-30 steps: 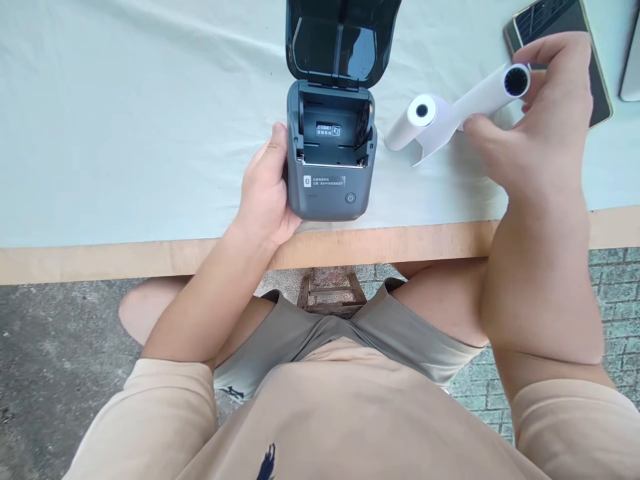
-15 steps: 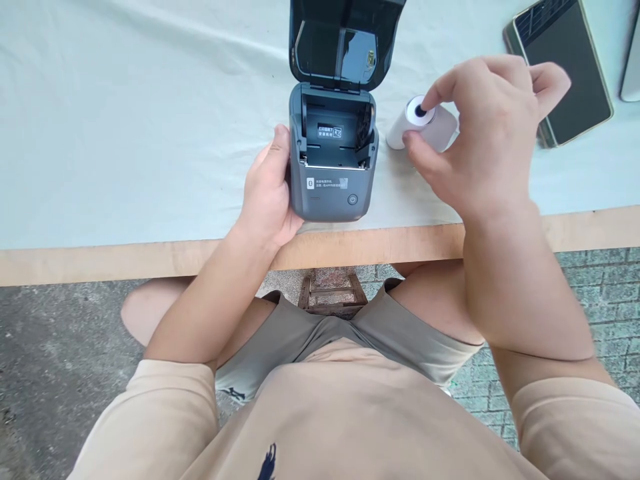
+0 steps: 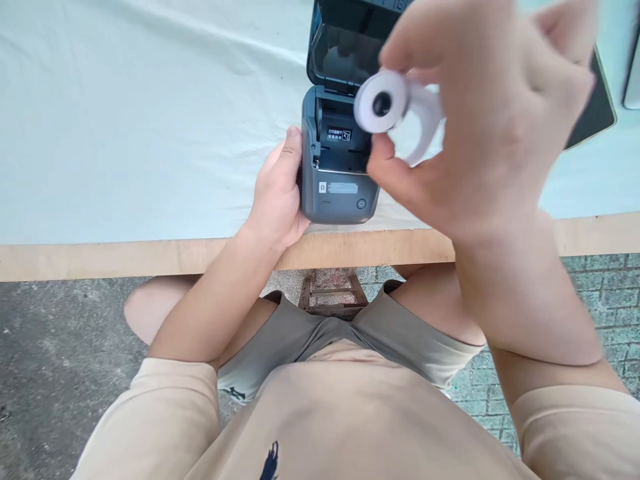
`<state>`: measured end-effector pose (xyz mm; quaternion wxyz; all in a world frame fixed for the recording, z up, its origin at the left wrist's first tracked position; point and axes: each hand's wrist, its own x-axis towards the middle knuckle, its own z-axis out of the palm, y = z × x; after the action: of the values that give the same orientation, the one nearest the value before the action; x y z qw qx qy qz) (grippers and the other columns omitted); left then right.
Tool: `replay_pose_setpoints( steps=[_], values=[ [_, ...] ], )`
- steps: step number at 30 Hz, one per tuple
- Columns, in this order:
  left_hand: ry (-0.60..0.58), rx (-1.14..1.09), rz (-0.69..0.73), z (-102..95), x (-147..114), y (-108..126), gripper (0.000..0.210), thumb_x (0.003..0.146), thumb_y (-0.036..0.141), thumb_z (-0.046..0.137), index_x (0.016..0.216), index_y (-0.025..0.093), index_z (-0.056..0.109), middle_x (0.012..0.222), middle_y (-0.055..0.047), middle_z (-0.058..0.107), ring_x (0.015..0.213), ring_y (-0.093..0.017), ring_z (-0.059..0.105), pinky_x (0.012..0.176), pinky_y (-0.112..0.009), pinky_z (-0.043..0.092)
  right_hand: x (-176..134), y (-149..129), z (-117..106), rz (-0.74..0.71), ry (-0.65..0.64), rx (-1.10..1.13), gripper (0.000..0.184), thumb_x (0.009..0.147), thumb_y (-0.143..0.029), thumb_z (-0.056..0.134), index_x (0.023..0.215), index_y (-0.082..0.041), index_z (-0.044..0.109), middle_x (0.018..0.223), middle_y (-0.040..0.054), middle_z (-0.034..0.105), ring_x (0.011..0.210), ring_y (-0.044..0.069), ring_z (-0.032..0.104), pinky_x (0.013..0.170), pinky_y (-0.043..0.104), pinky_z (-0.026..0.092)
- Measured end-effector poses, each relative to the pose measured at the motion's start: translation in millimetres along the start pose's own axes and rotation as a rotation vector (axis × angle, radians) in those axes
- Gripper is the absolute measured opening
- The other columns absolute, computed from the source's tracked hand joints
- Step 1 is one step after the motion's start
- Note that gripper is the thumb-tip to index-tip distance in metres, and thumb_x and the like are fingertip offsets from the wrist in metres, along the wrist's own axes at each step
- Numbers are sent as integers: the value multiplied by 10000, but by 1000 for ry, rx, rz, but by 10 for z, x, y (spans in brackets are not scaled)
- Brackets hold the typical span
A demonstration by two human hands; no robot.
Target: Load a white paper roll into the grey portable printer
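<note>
My left hand point(image 3: 281, 190) grips the left side of a dark grey label printer point(image 3: 341, 200) near the table's front edge, thumb along its side. The printer's lid point(image 3: 345, 53) stands open, and a label shows inside the paper bay. Between thumb and fingers, my right hand point(image 3: 480, 127) pinches a white paper roll point(image 3: 370, 107) with a black core hole. It is raised over the printer's right side, and a loose strip of paper curls out to its right. The roll and hand hide the right part of the bay and lid.
A dark-screened phone or tablet point(image 3: 593, 110) lies to the right, mostly behind my right hand. Another device's edge point(image 3: 633, 80) shows at the far right. A pale cloth point(image 3: 125, 133) covers the table, whose bare wooden edge point(image 3: 110, 260) runs above my lap.
My right hand has lifted the paper roll off the table and moved it left and up over the printer. The printer, held in my left hand, has shifted slightly right.
</note>
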<state>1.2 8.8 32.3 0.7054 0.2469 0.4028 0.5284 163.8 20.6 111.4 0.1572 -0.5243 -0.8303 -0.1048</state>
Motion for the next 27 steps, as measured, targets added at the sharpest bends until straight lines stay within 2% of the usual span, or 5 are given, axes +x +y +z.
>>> replay_pose_setpoints(
  steps=[5,9,15,19,27],
  values=[
    [21,16,27,26,-25,2,356,1025,376,407,854,206,669,849,-20,714,1099,-204,691,970,-322,570,152,-261,7,20,-343,-24,268,896,-144,396,1056,-279,563,988,12,655,971,258,633,897,457,403],
    [20,2,6,29,-32,13,351,1024,381,404,921,206,690,918,-30,730,1112,-219,680,968,-353,572,150,-205,-23,-24,-290,73,248,902,-175,429,1090,-282,550,1113,17,628,1028,241,610,883,398,421],
    [-16,-15,-4,21,-33,7,343,1008,407,433,904,213,695,894,-40,753,1193,-265,636,1000,-380,544,165,-188,-152,64,-183,46,314,855,-237,444,1120,-287,605,1028,33,629,983,284,621,854,463,426],
    [-6,-28,-13,17,-30,-1,332,1001,423,449,926,233,711,960,-27,754,1204,-267,623,988,-373,528,124,-192,-61,27,-212,11,386,824,-156,446,1140,-353,547,948,-17,660,816,233,631,872,487,428],
    [-50,-33,2,5,-35,-12,347,1023,396,417,997,193,697,970,-18,735,989,-194,674,878,-321,544,91,-125,151,-32,-258,11,402,797,-120,466,1141,-325,498,904,-11,672,807,257,629,842,467,438]
  ],
)
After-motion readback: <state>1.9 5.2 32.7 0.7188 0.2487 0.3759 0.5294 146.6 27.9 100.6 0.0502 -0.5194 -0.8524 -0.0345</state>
